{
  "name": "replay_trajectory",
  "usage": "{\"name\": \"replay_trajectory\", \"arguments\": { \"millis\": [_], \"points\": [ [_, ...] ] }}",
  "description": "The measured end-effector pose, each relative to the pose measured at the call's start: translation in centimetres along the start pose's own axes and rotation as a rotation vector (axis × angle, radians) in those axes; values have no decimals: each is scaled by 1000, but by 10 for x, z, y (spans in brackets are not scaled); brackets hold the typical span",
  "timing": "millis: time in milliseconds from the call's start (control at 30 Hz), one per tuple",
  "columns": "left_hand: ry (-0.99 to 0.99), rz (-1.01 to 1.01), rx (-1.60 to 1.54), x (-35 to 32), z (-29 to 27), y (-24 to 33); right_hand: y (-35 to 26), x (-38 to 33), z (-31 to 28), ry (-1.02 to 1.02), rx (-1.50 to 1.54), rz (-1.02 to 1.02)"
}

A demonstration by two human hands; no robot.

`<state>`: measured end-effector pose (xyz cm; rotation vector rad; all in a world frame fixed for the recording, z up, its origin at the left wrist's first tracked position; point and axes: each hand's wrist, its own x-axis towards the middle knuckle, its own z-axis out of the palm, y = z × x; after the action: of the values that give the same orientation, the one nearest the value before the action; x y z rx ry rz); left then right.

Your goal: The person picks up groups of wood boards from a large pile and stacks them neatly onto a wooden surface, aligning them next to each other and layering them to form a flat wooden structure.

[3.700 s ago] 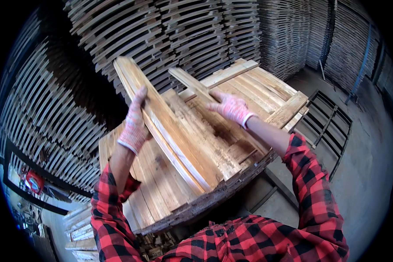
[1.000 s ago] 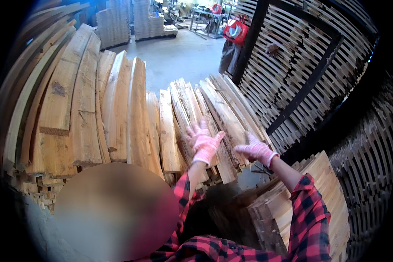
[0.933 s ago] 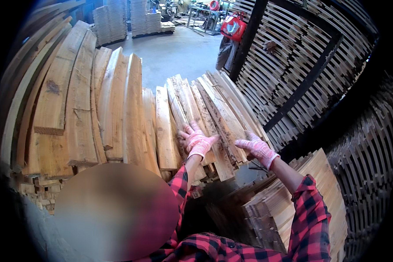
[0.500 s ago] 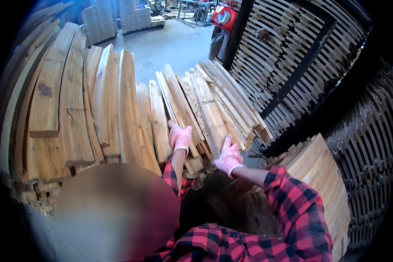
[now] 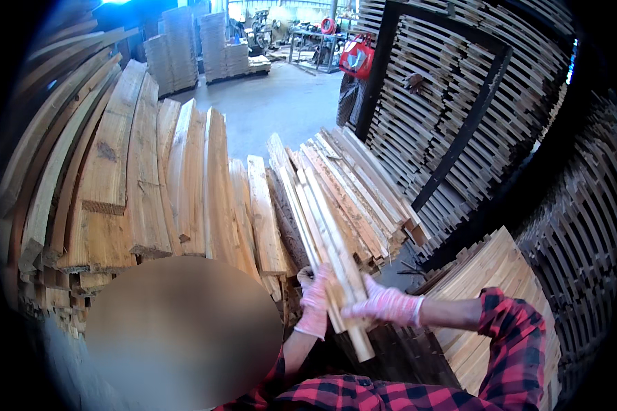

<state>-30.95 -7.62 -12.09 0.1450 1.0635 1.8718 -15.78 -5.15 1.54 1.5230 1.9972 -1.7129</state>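
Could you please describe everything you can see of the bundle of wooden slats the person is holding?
The bundle of slats is several long, narrow, pale strips of rough-sawn wood, held together and tilted, near ends low. The left hand supports its left side and the right hand grips across it near the lower end, above the slat pile.

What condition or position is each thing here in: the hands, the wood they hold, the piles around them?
Left hand: gloved, gripping the slat bundle.
Right hand: gloved, gripping the same bundle.
Slat bundle: lifted, tilted.
Plank pile: leaning on edge.
Rack of slats: stacked full.
Red bag: hanging.
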Motion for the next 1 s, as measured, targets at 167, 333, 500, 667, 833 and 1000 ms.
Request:
{"name": "replay_trajectory", "arguments": {
  "millis": [167,333,500,667,833,1000],
  "points": [
    [-344,-353,-82,-6,25,40,-33,-43,-16,108,-311,48],
    [-499,-203,-18,-46,61,28,16,-136,-34,359,-281,-304],
    [-938,-242,-1,-97,166,46,69,-228,-54,652,-201,-425],
    [-1327,-316,117,-182,279,25,72,-292,-110,1148,-65,-754],
    [-1838,357,230,-226,354,-32,201,-287,-115,1391,-38,-828],
    [-1901,-235,234,-281,426,-65,209,-334,-99,1579,87,-532]
  ]
}}
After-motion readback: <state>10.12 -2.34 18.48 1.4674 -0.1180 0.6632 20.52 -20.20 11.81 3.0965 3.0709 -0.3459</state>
